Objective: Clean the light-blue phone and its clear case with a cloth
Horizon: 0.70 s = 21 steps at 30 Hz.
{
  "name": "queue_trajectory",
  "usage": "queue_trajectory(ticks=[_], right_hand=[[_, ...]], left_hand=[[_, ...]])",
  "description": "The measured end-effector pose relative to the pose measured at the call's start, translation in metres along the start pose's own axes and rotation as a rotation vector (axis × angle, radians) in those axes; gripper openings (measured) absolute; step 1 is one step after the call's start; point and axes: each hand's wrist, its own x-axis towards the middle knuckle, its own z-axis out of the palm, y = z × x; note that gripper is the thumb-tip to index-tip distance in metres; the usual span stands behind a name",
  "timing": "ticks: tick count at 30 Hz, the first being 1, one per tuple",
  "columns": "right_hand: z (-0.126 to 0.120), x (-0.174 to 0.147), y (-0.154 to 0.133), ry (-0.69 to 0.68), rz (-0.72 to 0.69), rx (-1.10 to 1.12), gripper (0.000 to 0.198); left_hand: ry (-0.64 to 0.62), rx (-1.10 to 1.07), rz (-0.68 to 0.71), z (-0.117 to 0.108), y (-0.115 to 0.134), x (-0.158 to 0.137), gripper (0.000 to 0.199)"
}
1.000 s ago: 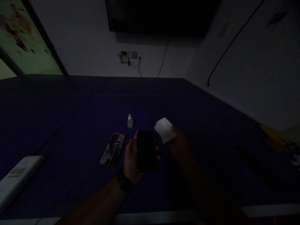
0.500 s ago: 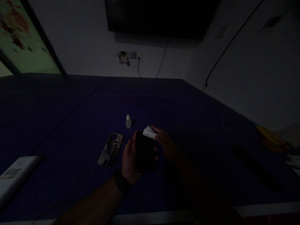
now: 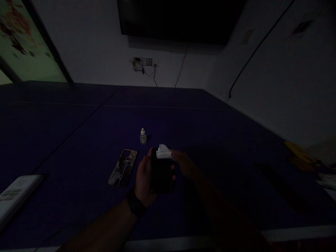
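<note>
My left hand point(image 3: 144, 180), with a dark band on the wrist, is wrapped round a dark smartphone point(image 3: 162, 176) whose black face points up. Fingertips show past the phone's right edge. At the phone's upper end, my right hand point(image 3: 182, 161) grips a folded white tissue point(image 3: 163, 152) that lies against the dark surface. Left of the phone, a patterned phone case point(image 3: 123, 167) with a camera cut-out rests on the dark blue table point(image 3: 199, 129). A small clear bottle point(image 3: 143, 137) with a white cap stands upright beyond my left hand.
A white box-like object point(image 3: 18, 192) lies at the left edge. On the right are a long dark flat object point(image 3: 282, 187) and something yellow point(image 3: 301, 154). Behind the table, a screen point(image 3: 175, 21) hangs above wall sockets point(image 3: 145, 62). The room is dim.
My right hand has shifted the tissue slightly left and down on the phone's upper end. The left hand still holds the phone in about the same place.
</note>
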Motion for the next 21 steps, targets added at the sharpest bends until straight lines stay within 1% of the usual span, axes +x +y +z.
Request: queue_trajectory(ticks=[4, 7, 9, 12, 14, 16, 21], right_hand=[[-0.003, 0.0, -0.007, -0.012, 0.018, -0.03, 0.068], [-0.003, 0.0, -0.016, -0.056, -0.008, -0.035, 0.067], [-0.002, -0.001, -0.021, -0.117, -0.069, -0.101, 0.064], [-0.003, -0.006, -0.027, -0.186, -0.194, -0.294, 0.057], [-0.005, -0.008, -0.028, -0.156, -0.237, -0.379, 0.054], [-0.006, -0.009, -0.027, -0.13, -0.261, -0.408, 0.052], [-0.007, -0.009, -0.025, -0.158, -0.347, -0.435, 0.048]], left_hand=[[-0.008, -0.014, -0.009, 0.001, 0.001, 0.0, 0.064], [-0.026, -0.025, -0.008, 0.0, 0.0, 0.001, 0.064], [-0.014, -0.034, 0.001, -0.002, 0.0, 0.002, 0.061], [0.001, -0.051, 0.008, -0.003, 0.001, 0.002, 0.055], [-0.023, -0.055, 0.003, -0.004, 0.003, 0.001, 0.056], [-0.042, -0.052, 0.003, -0.003, 0.004, 0.001, 0.058], [0.015, -0.062, -0.008, -0.005, 0.006, 0.002, 0.055]])
